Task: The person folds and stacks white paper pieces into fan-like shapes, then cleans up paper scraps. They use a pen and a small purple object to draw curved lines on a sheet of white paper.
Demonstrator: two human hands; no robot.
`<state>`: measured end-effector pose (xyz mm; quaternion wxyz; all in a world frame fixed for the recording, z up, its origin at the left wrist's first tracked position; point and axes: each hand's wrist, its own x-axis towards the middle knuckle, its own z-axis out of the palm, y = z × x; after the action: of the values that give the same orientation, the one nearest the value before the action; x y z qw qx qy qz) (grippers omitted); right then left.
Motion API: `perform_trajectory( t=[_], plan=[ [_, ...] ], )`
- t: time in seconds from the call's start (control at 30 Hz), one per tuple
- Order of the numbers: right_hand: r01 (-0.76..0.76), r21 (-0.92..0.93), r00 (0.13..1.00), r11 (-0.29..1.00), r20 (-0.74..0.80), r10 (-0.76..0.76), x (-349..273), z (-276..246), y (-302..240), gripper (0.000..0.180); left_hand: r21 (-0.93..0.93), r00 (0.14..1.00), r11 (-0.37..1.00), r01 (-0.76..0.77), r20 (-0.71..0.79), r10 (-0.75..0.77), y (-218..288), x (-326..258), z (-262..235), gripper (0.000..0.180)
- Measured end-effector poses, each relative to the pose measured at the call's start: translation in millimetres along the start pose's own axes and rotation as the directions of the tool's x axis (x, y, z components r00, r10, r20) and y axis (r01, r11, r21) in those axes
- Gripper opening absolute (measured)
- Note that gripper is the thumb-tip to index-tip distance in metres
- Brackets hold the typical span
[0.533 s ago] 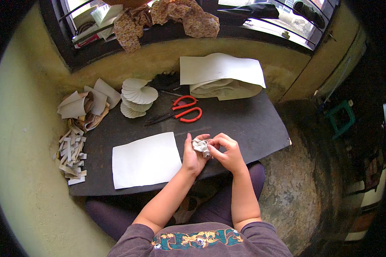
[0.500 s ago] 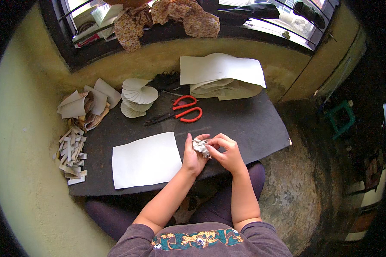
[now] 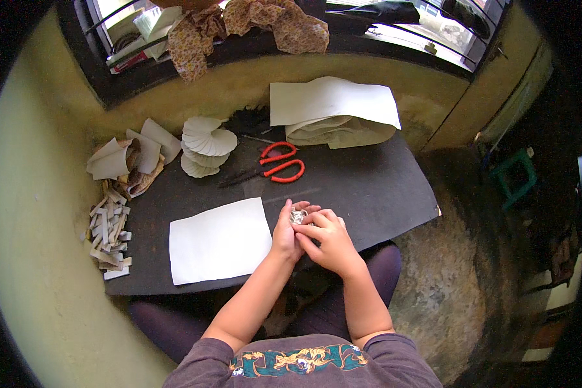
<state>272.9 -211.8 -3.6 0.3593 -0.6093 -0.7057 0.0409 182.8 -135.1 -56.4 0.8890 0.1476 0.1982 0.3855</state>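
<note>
In my cupped left hand [image 3: 284, 235] lies a small crumpled whitish bundle [image 3: 297, 216], possibly paper or thin plastic. The fingers of my right hand [image 3: 330, 240] close over the bundle from the right and hide much of it. Both hands meet above the table's near edge. Just left of them a blank white sheet [image 3: 220, 242] lies flat. Beyond the hands rest scissors with red handles [image 3: 283, 171], their dark blades pointing left.
On the dark table [image 3: 362, 200], a fan of white paper discs [image 3: 204, 142] stands behind the scissors. A stack of white sheets [image 3: 333, 107] lies at the back right. Paper strips [image 3: 112, 233] and curled offcuts [image 3: 129, 158] pile up along the left wall.
My right hand has turned and come in over the bundle, covering more of it. In my left palm the bundle now looks smaller. The sheet and scissors have stayed put.
</note>
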Motion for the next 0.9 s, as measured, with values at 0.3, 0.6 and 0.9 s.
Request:
perform_trajectory(
  t=[0.3, 0.6, 0.9],
  plan=[
    [-0.165, 0.306, 0.984, 0.937, -0.006, 0.176, -0.2, -13.3, 14.6, 0.033, 0.154, 0.973, 0.983, 0.094, 0.195, -0.124, -3.5, -4.5, 8.4, 0.052],
    [-0.396, 0.184, 0.883, 0.900, -0.192, 0.428, -15.1, -52.5, 57.6, 0.028, 0.115, 0.977, 0.985, 0.129, 0.153, -0.146, 5.9, -9.2, 12.9, 0.064],
    [-0.473, -0.095, 0.877, 0.876, -0.143, 0.458, -18.1, -29.6, 57.8, 0.014, -0.005, 0.986, 0.990, 0.138, 0.092, -0.137, 2.1, -8.1, 5.3, 0.054]
  ],
)
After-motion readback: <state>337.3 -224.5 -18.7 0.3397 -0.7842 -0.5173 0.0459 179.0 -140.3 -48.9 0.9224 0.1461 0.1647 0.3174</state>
